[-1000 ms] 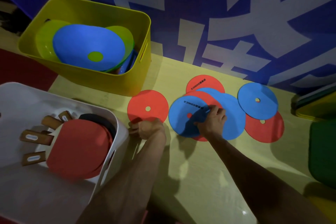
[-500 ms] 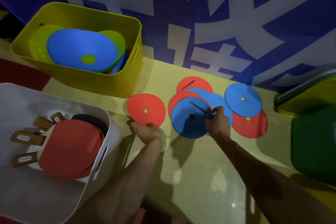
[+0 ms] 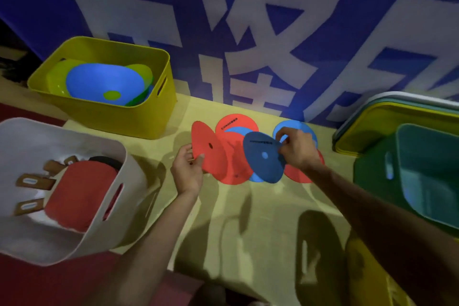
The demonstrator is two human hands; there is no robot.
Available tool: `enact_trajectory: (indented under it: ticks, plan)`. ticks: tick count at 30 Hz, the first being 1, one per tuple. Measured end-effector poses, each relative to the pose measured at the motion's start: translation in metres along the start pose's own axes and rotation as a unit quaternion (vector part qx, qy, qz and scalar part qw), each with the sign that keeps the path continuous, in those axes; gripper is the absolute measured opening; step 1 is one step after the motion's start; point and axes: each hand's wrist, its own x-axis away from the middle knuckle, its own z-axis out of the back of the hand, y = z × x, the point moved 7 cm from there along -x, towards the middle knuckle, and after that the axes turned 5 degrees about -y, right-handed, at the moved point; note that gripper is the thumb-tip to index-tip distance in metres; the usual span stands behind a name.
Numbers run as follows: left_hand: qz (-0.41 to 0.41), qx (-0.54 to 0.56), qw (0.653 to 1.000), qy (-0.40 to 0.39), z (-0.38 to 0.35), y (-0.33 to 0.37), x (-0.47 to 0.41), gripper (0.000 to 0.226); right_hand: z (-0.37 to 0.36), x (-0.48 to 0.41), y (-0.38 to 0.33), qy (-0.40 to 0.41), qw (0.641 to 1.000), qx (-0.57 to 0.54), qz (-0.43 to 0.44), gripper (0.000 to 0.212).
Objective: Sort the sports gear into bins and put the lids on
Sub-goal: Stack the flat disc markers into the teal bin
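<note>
My left hand [image 3: 186, 172] grips a red flat disc [image 3: 208, 149] by its lower edge and holds it tilted up off the floor. My right hand [image 3: 296, 148] pinches a blue flat disc [image 3: 263, 156] by its right edge, also lifted and tilted. Under them several red and blue discs [image 3: 236, 125] lie overlapped on the yellow floor. A yellow bin [image 3: 139, 117] at the back left holds blue and green cone markers [image 3: 99, 84]. The white bin [image 3: 99, 226] at the left holds red table tennis paddles [image 3: 82, 194] with wooden handles.
A green bin [image 3: 372, 181] with a teal bin [image 3: 427, 176] nested in it stands at the right. Behind it lies a stack of lids [image 3: 387, 112], yellow, teal and white. A blue wall with large white characters [image 3: 248, 20] closes the back.
Both hands have lifted their discs off the floor: the left one raised the red disc on edge, the right one raised the blue disc. The view has shifted, showing the bins at the right.
</note>
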Motion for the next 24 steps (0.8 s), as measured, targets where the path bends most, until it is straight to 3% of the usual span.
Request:
enact_trajectory:
  ticks: [7,14,20,24]
  plan:
    - [-0.002,0.133,0.989,-0.059,-0.049,0.070,0.064,0.028,0.108,0.042,0.046,0.062,0.963,-0.257,0.041,0.021]
    - [0.013,0.199,0.968,-0.151,-0.128,0.141,0.133,0.026,0.188,0.086,0.147,0.099,0.858,-0.504,-0.005,0.029]
    - [0.012,0.229,0.949,-0.218,-0.185,0.157,0.176,0.029,0.223,0.116,0.240,0.126,0.809,-0.572,-0.051,0.031]
    - [0.012,0.232,0.945,-0.230,-0.204,0.164,0.190,0.028,0.222,0.125,0.297,0.144,0.807,-0.564,-0.102,0.029]
